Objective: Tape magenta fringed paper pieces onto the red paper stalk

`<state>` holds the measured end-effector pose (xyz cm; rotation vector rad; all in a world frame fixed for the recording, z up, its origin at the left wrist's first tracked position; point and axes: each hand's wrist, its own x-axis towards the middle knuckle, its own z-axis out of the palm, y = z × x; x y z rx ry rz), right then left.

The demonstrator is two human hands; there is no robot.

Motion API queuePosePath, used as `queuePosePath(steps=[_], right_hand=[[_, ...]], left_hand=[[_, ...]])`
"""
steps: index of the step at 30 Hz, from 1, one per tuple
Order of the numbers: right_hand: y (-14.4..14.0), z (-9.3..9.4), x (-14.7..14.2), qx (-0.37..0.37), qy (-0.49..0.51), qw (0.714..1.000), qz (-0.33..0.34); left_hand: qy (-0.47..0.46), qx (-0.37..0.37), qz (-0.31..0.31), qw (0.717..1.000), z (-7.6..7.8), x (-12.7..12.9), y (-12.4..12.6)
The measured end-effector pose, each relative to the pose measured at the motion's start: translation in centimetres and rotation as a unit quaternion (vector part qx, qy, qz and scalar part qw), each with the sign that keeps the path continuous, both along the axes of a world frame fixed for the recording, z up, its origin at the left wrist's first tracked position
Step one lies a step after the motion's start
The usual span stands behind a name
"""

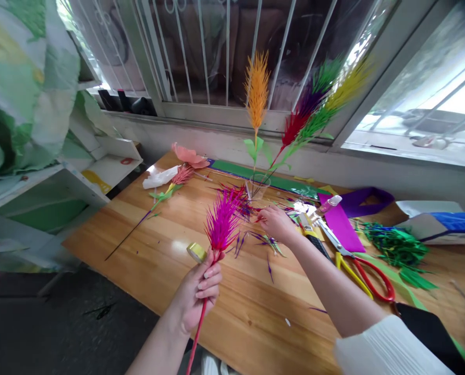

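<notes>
Orange plume [257, 91] in cup [264, 190], left fingers [209, 283] gripping magenta plume [221, 223], right fingers [267, 214], hold unclear

White ribbed right sleeve [391, 350], both forearms [326, 286] bare

Stem [195, 341] of the magenta spike [221, 221]: partly covered by the fingers of the left hand [203, 284]; lower end lost past the near edge of view. Right hand [275, 225]: a red sliver shows at its fingertips, too small to tell whether it is pinched or merely touched. White sleeve [389, 346]: cut off below; it covers part of the flat black object [431, 333], identity unclear. Box [447, 224]: far end cut off at right. Yellow spike [347, 86]: blurred, strands run together. Beyond the window bars [228, 52]: too dark to make out. White fleck [288, 322] on the tabletop: too small to identify.
</notes>
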<state>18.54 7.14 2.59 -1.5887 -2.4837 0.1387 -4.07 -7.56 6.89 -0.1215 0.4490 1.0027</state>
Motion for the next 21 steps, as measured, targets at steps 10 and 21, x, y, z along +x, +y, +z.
queuePosePath(steps=[10,21], right_hand=[[-5.2,8.7,-0.5,0.052,0.133,0.988,0.064],[-8.2,12.2,-4.9,-0.031,0.169,0.943,0.286]], left_hand=[[-0.12,-0.041,0.012,0.992,0.1,-0.2,0.5],[0.004,0.022,-0.048,0.999,0.1,0.4,0.2]])
